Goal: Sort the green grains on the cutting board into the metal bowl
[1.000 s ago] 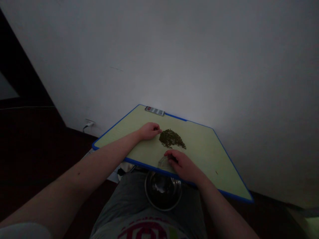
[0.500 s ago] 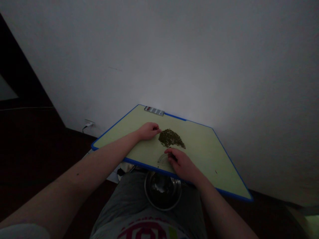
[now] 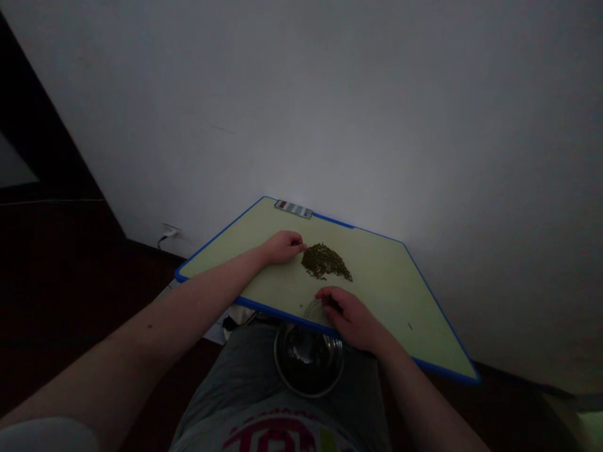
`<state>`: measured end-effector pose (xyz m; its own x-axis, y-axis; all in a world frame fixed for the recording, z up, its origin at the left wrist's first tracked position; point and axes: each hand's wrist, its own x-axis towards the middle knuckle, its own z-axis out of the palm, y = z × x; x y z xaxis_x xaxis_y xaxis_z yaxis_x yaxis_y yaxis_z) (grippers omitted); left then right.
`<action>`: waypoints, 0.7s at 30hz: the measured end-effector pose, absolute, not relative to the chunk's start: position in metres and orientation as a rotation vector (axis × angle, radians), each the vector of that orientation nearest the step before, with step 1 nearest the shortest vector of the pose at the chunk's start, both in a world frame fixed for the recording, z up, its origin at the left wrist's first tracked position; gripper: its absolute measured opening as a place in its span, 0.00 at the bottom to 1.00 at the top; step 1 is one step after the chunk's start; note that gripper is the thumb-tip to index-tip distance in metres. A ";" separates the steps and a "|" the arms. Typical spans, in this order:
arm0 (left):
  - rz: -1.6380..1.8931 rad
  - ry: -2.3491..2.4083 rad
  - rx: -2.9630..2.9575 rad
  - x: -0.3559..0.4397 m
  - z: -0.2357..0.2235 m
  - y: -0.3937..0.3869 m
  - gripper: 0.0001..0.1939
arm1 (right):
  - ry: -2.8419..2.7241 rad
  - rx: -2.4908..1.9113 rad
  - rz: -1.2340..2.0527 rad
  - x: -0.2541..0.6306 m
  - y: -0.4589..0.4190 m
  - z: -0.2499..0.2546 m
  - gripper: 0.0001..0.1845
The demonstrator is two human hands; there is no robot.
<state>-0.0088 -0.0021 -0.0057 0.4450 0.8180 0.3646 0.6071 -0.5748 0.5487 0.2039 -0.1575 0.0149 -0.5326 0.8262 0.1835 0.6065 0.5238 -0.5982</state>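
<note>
A loose pile of small greenish-brown grains (image 3: 325,260) lies on a pale yellow-green board (image 3: 264,285) with a blue rim. At the pile's left edge is my left hand (image 3: 285,247), its fingers curled and the fingertips close against the grains; whatever they may pinch is too small to make out. My right hand (image 3: 348,314) is closed on a clear plastic protractor (image 3: 312,309) near the board's front edge, just short of the pile. The hand covers much of the protractor. Below that edge, a shiny metal bowl (image 3: 308,364) rests in my lap; its contents are dark and unclear.
A flat labelled strip (image 3: 293,209) lies along the board's back edge, close to the wall (image 3: 330,113). One dark speck (image 3: 410,326) sits on the board's right side. A plug in a wall socket (image 3: 170,233) shows at left, above the dark floor (image 3: 70,301).
My right hand has drawn the protractor slightly toward the front edge and right, away from the pile. A small grain lies left of the protractor. My left hand has barely moved.
</note>
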 end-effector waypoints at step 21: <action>0.873 1.236 2.359 -0.008 -0.006 -0.003 0.16 | -2.334 -1.213 0.508 0.180 -0.137 0.017 0.15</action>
